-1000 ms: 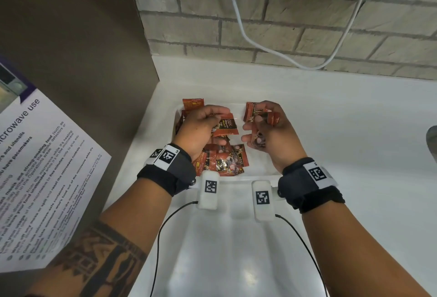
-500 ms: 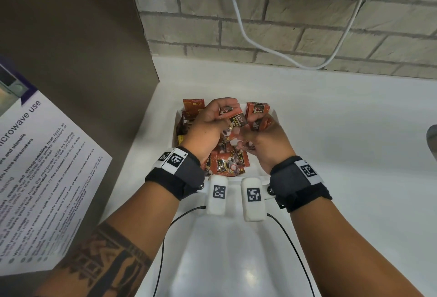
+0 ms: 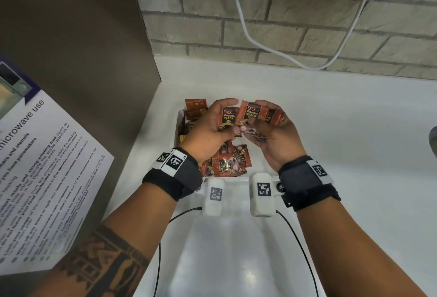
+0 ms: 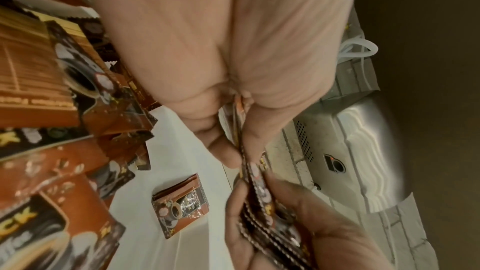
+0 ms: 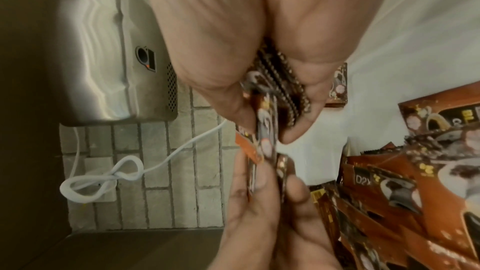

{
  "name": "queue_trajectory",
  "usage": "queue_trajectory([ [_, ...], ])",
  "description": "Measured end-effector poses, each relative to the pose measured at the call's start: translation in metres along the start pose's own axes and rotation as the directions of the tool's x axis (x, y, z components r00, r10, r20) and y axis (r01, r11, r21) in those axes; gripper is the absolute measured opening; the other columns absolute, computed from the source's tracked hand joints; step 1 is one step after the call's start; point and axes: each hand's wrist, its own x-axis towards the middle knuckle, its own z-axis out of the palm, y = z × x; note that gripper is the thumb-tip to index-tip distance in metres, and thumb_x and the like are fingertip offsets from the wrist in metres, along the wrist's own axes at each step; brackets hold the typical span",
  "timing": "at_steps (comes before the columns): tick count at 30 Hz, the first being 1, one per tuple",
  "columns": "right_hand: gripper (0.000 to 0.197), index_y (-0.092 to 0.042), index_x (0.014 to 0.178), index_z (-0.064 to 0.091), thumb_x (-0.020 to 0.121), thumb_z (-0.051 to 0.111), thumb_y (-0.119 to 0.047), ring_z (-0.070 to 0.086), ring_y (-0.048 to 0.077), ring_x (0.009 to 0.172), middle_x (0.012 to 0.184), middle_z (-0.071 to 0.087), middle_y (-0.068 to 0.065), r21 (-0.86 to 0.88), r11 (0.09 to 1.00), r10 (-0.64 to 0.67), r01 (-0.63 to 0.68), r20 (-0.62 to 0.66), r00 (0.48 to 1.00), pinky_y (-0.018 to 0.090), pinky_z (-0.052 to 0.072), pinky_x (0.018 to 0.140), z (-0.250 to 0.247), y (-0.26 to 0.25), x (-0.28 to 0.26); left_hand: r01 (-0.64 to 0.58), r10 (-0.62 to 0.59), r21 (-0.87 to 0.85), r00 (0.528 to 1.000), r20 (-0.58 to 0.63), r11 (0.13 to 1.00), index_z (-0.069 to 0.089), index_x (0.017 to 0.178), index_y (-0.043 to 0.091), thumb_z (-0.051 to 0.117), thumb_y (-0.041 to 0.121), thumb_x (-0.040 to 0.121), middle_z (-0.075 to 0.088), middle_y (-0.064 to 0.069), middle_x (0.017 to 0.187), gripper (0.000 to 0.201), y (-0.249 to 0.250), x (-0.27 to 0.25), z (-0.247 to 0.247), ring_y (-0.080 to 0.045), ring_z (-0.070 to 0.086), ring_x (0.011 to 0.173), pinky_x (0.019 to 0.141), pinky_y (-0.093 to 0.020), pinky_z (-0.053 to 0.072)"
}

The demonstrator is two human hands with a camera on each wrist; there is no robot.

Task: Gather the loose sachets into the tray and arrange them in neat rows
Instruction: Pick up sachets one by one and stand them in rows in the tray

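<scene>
Over a white tray (image 3: pixel 180 117) on the counter, both hands are raised close together. My left hand (image 3: pixel 233 117) pinches one orange-brown coffee sachet (image 3: pixel 228 114) between thumb and fingers, its printed front toward me. My right hand (image 3: pixel 254 117) grips a small stack of sachets (image 3: pixel 251 111), fanned slightly; the left wrist view shows the stack's edges (image 4: pixel 262 213) in the right palm. The held sachets touch or overlap. Several loose sachets (image 3: pixel 227 164) lie jumbled in the tray under the hands, more (image 3: pixel 195 107) at its far left. A single sachet (image 4: pixel 182 206) lies flat on the tray floor.
A printed microwave notice (image 3: pixel 47 166) hangs on the brown panel at left. Behind the white counter (image 3: pixel 343 143) is a brick wall with a steel hand dryer (image 5: pixel 103 48) and a looped white cable (image 5: pixel 130 167). A grey object (image 3: pixel 434 138) shows at the right edge.
My left hand picked a sachet out of the tray and rose to meet the right hand. Both hands have turned so the sachet fronts face me, side by side.
</scene>
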Motion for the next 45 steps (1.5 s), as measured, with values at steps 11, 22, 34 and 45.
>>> queue_trajectory([
  [11,0.029,-0.005,0.115,0.065,0.087,0.073,-0.004,0.072,0.032,0.1,0.107,0.074,0.017,-0.172,0.982,-0.068,0.082,0.088,0.994,0.046,0.06,0.083,0.008,-0.001,-0.004,-0.018,0.017,0.066,1.0,0.018,0.998,0.055,0.131,0.032,0.08,0.032,0.077,0.066,0.0,0.127,0.06,0.005,0.001,0.0,-0.02,0.063,0.119,0.102,-0.052,0.052],
  [22,0.036,-0.026,0.13,0.053,0.096,0.065,-0.032,0.061,0.017,0.08,0.114,0.063,0.009,-0.122,0.992,0.058,-0.045,0.1,0.993,0.034,0.055,0.075,-0.005,-0.003,-0.007,0.011,-0.01,0.011,0.999,-0.03,1.0,0.06,0.126,0.021,0.085,0.005,0.078,0.073,-0.004,0.112,0.056,0.015,-0.006,-0.008,-0.018,0.072,0.102,0.096,-0.041,0.058],
  [34,0.044,-0.009,0.139,0.049,0.097,0.059,-0.011,0.071,0.026,0.095,0.114,0.07,0.012,0.052,0.974,0.195,-0.219,0.293,0.936,0.045,0.058,0.079,0.0,-0.001,-0.01,-0.317,0.328,0.579,0.94,0.09,0.751,0.061,0.138,0.021,0.088,0.046,0.068,0.049,0.001,0.134,0.079,0.024,-0.01,0.019,-0.016,0.047,0.124,0.104,-0.04,0.047],
  [45,0.038,-0.008,0.126,0.057,0.087,0.057,-0.006,0.067,0.031,0.105,0.11,0.066,0.016,0.169,0.95,0.202,-0.262,0.306,0.93,0.038,0.057,0.069,-0.003,0.005,-0.011,-0.449,0.319,0.706,0.892,0.32,0.548,0.043,0.15,0.035,0.086,0.036,0.07,0.048,0.015,0.149,0.091,0.027,-0.014,0.018,-0.004,0.052,0.128,0.098,-0.046,0.04],
])
